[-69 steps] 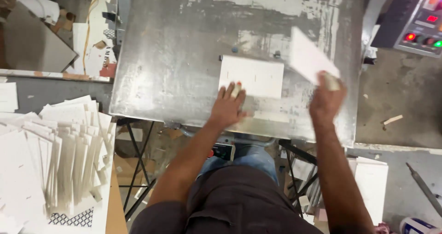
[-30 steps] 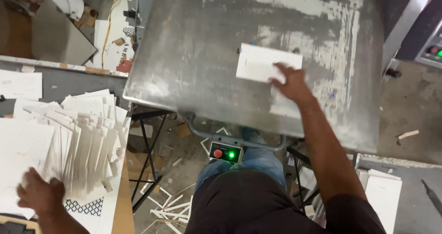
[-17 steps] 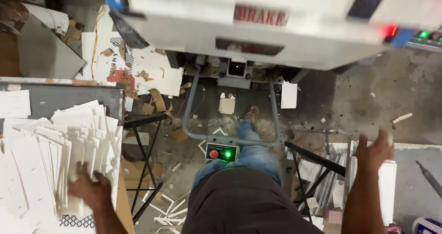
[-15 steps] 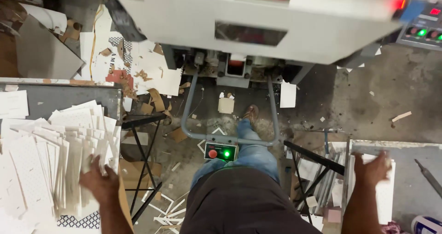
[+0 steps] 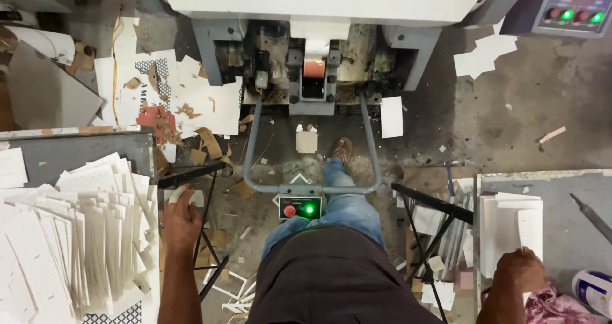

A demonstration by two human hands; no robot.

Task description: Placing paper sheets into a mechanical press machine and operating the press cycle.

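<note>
A fanned stack of white card blanks (image 5: 83,235) is seen on a grey side table (image 5: 76,149), left of the foot pedal box with the green light (image 5: 300,207), and its right edge is touched by the left hand (image 5: 181,217), fingers spread and nothing gripped. To the right of that pedal box, a smaller pile of white cards (image 5: 513,231) is pressed by the right hand (image 5: 521,270), fingers curled over its near end. Beyond the pedal box, the press machine (image 5: 325,5) is seen, with card scraps (image 5: 185,101) scattered on the floor.

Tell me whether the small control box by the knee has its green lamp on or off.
On: the control box shows a glowing green lamp beside an unlit red button.
</note>
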